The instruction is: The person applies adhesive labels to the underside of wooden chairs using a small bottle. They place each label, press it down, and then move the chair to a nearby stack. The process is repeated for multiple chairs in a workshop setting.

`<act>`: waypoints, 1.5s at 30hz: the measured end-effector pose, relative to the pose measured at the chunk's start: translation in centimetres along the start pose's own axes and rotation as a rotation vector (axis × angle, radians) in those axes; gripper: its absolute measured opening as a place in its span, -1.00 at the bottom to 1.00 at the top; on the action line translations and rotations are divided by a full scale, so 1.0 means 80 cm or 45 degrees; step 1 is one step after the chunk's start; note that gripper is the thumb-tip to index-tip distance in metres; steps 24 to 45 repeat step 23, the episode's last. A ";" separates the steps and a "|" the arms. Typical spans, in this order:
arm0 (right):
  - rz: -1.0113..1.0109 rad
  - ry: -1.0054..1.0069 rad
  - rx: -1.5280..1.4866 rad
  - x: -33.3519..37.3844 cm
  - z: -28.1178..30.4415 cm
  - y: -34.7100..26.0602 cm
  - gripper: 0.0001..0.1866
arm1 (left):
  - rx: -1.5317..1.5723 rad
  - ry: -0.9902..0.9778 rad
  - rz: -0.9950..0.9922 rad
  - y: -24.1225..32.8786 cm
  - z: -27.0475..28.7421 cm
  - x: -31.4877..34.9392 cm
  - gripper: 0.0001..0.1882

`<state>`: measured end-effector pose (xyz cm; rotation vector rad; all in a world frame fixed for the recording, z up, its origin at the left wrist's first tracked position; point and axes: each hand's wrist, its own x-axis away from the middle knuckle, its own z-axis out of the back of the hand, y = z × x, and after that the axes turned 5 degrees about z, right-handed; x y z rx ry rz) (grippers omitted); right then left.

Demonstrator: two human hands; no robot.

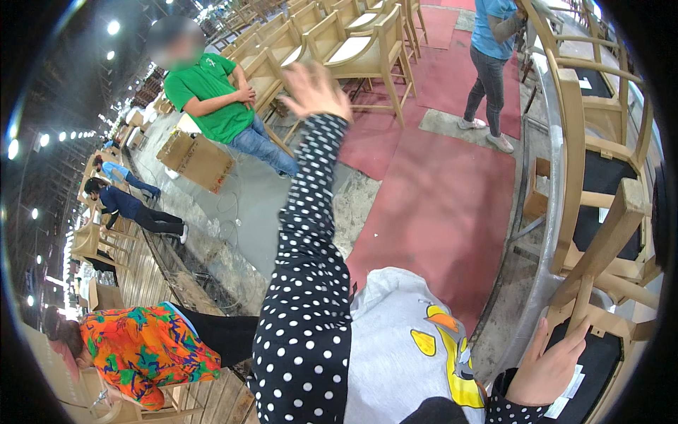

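Observation:
My left hand (316, 92) is raised far out in front with its fingers spread, slightly blurred, and holds nothing. It appears in front of the wooden chairs (364, 63) at the back, apart from them as far as I can tell. At the lower right, my right hand (549, 364) grips the edge of an overturned wooden chair frame (597, 272), thumb on one side and fingers on the other. The chair's black underside (590, 353) shows beside the hand, with white labels on it. One square leg sticks up above my fingers.
More chair frames (611, 120) line the right side. A person in green (208, 99) stands front left near a cardboard box (194, 159); one in blue (492, 42) stands far right. A person in an orange patterned shirt (145, 346) bends at left. Red mats (445, 205) cover the floor.

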<state>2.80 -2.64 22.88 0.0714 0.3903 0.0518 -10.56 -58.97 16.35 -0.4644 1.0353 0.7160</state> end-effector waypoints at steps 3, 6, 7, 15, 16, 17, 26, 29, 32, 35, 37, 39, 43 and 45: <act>-0.036 -0.057 -0.040 -0.002 0.005 -0.007 -0.25 | 0.141 0.446 0.358 -0.089 0.029 -0.103 -0.25; -0.065 -0.104 -0.031 0.001 0.012 -0.014 -0.25 | 0.448 0.264 0.638 -0.140 -0.004 -0.062 -0.28; -0.058 -0.101 -0.026 0.000 0.014 -0.015 -0.25 | 0.345 0.182 0.600 -0.140 -0.026 -0.015 -0.29; 0.009 0.007 -0.020 0.003 -0.001 -0.002 -0.24 | 0.679 -2.226 -0.059 0.093 0.016 0.560 -0.34; 0.048 0.027 -0.002 0.006 -0.002 0.003 -0.24 | 0.660 -2.310 -0.082 0.108 0.012 0.592 -0.35; 0.088 0.048 0.002 0.006 -0.004 0.006 -0.24 | 0.634 -2.359 -0.065 0.110 0.001 0.613 -0.35; 0.030 -0.031 0.036 0.000 0.000 -0.008 -0.21 | 0.553 -2.378 0.260 0.084 -0.103 0.677 -0.37; 0.030 -0.031 0.036 0.000 0.000 -0.008 -0.21 | 0.553 -2.378 0.260 0.084 -0.103 0.677 -0.37; 0.030 -0.031 0.036 0.000 0.000 -0.008 -0.21 | 0.553 -2.378 0.260 0.084 -0.103 0.677 -0.37; 0.030 -0.031 0.036 0.000 0.000 -0.008 -0.21 | 0.553 -2.378 0.260 0.084 -0.103 0.677 -0.37; 0.030 -0.031 0.036 0.000 0.000 -0.008 -0.21 | 0.553 -2.378 0.260 0.084 -0.103 0.677 -0.37; 0.030 -0.031 0.036 0.000 0.000 -0.008 -0.21 | 0.553 -2.378 0.260 0.084 -0.103 0.677 -0.37; 0.030 -0.031 0.036 0.000 0.000 -0.008 -0.21 | 0.553 -2.378 0.260 0.084 -0.103 0.677 -0.37; 0.030 -0.031 0.036 0.000 0.000 -0.008 -0.21 | 0.553 -2.378 0.260 0.084 -0.103 0.677 -0.37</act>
